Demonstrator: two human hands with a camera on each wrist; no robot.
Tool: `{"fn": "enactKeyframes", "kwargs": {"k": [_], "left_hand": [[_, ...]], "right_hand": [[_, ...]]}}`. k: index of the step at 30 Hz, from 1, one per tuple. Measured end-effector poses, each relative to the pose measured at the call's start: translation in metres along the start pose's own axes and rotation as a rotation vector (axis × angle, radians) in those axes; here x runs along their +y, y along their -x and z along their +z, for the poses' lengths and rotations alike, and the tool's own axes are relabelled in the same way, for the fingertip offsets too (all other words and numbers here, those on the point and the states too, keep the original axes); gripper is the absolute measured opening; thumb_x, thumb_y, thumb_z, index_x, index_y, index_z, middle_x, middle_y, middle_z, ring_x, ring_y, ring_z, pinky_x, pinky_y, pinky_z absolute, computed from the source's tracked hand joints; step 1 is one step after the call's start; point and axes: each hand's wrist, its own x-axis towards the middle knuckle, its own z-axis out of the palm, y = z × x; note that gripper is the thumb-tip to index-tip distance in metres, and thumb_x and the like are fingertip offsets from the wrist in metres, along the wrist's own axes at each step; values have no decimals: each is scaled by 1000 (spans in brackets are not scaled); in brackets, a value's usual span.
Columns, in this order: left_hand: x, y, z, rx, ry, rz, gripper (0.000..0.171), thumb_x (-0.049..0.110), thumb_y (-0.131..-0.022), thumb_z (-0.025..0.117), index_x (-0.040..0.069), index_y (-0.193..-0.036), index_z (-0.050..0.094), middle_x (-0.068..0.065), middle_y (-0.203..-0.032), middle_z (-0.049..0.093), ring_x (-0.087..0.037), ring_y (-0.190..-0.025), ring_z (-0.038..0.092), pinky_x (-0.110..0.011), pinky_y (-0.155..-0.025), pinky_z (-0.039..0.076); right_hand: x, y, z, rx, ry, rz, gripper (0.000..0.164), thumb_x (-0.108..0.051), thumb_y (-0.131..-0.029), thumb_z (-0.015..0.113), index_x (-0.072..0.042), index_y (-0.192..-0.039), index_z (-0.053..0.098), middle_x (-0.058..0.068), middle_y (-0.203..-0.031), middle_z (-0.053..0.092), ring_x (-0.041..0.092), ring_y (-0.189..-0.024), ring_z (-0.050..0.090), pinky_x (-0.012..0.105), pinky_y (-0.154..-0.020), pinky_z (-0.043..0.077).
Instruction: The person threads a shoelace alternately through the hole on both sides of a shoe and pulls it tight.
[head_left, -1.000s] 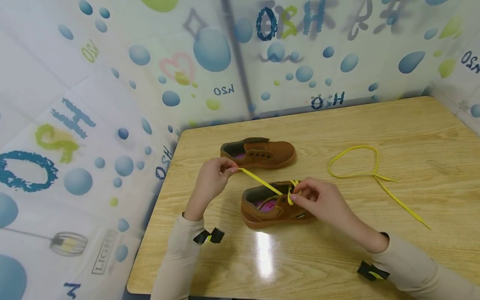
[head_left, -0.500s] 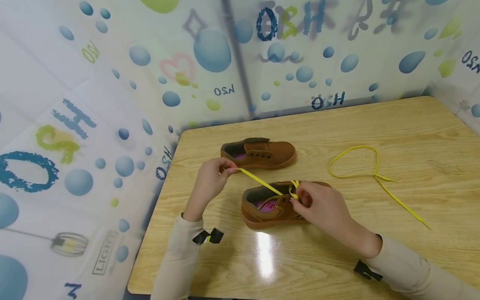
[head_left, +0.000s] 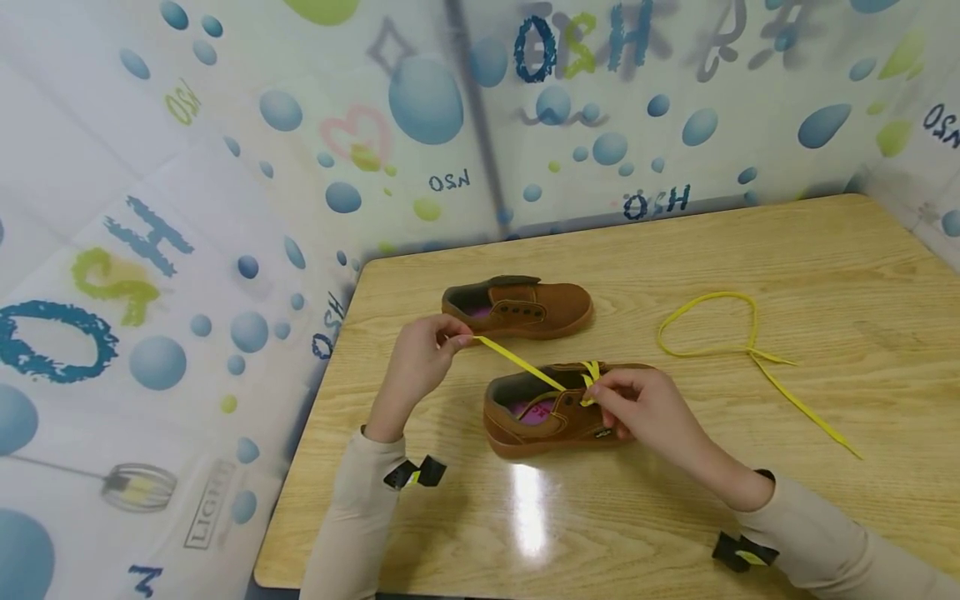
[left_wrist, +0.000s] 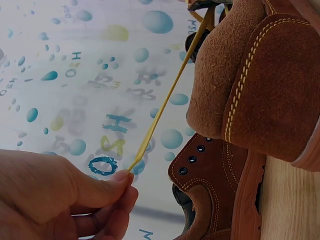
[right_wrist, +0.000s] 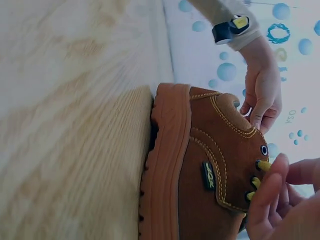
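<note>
The nearer brown shoe (head_left: 517, 440) sits sole-down on the table, toe to the right, with a yellow shoelace (head_left: 523, 364) through some of its eyelets. My left hand (head_left: 422, 367) pinches one end of this lace between thumb and forefinger, up and left of the shoe opening. That length runs nearly straight to the eyelets. At the lacing, my right hand (head_left: 654, 410) pinches the lace between thumb and fingers. The right wrist view shows those fingertips beside an eyelet with lace through it; the uppermost eyelet (right_wrist: 264, 149) on that side has none.
Behind lies a second brown shoe (head_left: 564, 307), its eyelets without lace. A loose yellow shoelace (head_left: 752, 348) forms a loop on the right of the wooden table (head_left: 750, 258). A patterned wall (head_left: 487, 175) rises behind and to the left.
My right hand has shifted about the eyelets, turning inward and back out, and the small lace loop there now lies closer to the shoe. The left hand stays nearly still, holding the lace end.
</note>
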Motion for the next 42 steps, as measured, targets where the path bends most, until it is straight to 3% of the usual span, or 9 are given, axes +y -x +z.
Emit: {"fn": "enactKeyframes", "kwargs": {"k": [6,18,24,30,34,36,39,42], "left_hand": [[-3,-1,0,4,6,-7,13,17,-96,65,7,-94,74,-7,-87,72,-19,-68,52,-28,-61,41],[-9,-4,-2,-5,47,-1,14,15,-97,63,5,-98,73,-12,-91,72,-19,-72,57,-28,-63,43],[-11,-7,-5,-42,210,-52,19,16,-100,59,0,-103,69,-13,-93,68,-19,-79,57,-28,-69,44],[-10,-7,-9,-31,373,-119,25,16,-102,54,-5,-109,66,-12,-90,63,-14,-76,53,-23,-66,44],[-10,-6,-11,-6,432,-153,24,16,-103,53,-4,-110,64,-6,-88,62,-13,-79,56,-22,-67,46],[-10,-6,-12,4,450,-154,24,16,-103,53,-4,-109,64,-6,-87,62,-12,-79,56,-21,-67,46],[-9,-7,-12,21,470,-142,23,15,-103,53,-5,-109,64,-4,-84,61,-10,-77,56,-21,-66,46],[-9,-8,-11,37,489,-140,22,15,-103,53,-5,-108,64,-1,-82,60,-7,-75,55,-20,-66,46]], "right_hand": [[2,-3,-1,-96,-190,104,28,-16,-99,60,7,-112,67,-4,-64,61,5,-48,54,25,-47,50],[5,-3,-1,-66,-172,132,27,-16,-97,64,7,-111,62,-1,-64,60,8,-48,54,26,-46,49],[6,-3,-1,-71,-165,123,25,-15,-96,64,6,-110,63,0,-65,60,8,-48,54,27,-46,50],[6,-3,0,-71,-148,115,22,-13,-96,64,6,-106,64,0,-63,59,8,-46,53,28,-45,50],[6,-2,-2,27,5,42,17,-16,-92,70,-2,-99,65,1,-66,56,6,-51,49,25,-48,45],[8,-2,-5,93,118,-26,21,-17,-88,76,-6,-101,65,3,-76,59,8,-62,53,24,-55,45],[16,-5,-12,114,298,-126,50,-25,-80,84,-9,-121,61,12,-114,61,21,-100,59,35,-83,51],[26,-11,-16,8,422,-186,85,-36,-74,87,-9,-143,46,18,-148,44,40,-135,41,60,-106,37]]}}
